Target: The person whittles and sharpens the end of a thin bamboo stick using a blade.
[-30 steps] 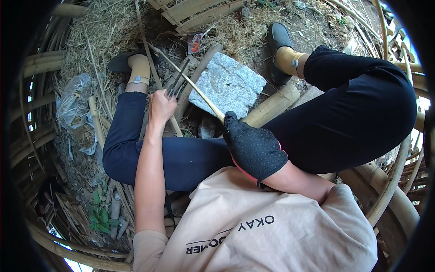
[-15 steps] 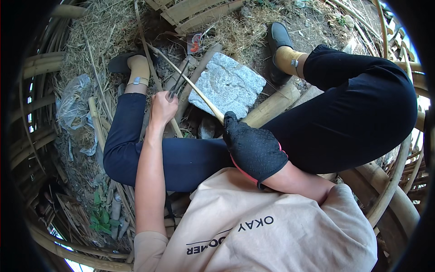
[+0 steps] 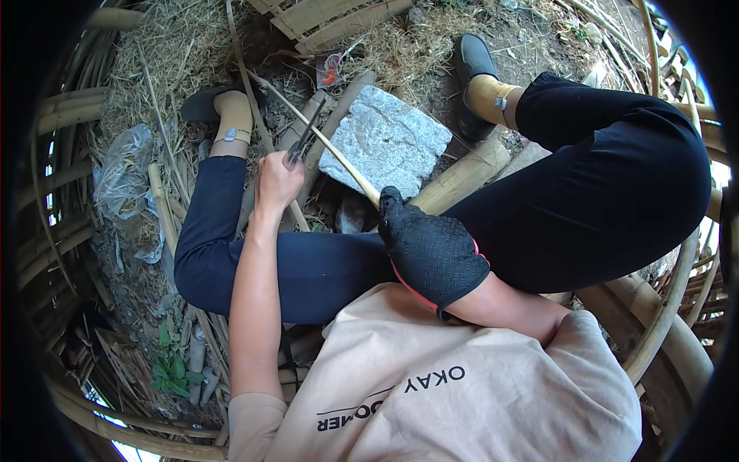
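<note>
Stick [image 3: 360, 181] slants over the left corner of the stone [image 3: 389, 138], its near end grasped by the gloved right hand [image 3: 435, 252]. The bare left hand [image 3: 279, 183] clutches a blade [image 3: 302, 140], which crosses the stick just beside that corner.

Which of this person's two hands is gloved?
The right hand, in a black textured glove with pinkish-red edging and holding a slender pale-yellow stick; the left hand is bare and grips a thin dark tool.

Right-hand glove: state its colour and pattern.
The glove is black with small dash-like marks and pinkish trim; best seen in the head view.
</note>
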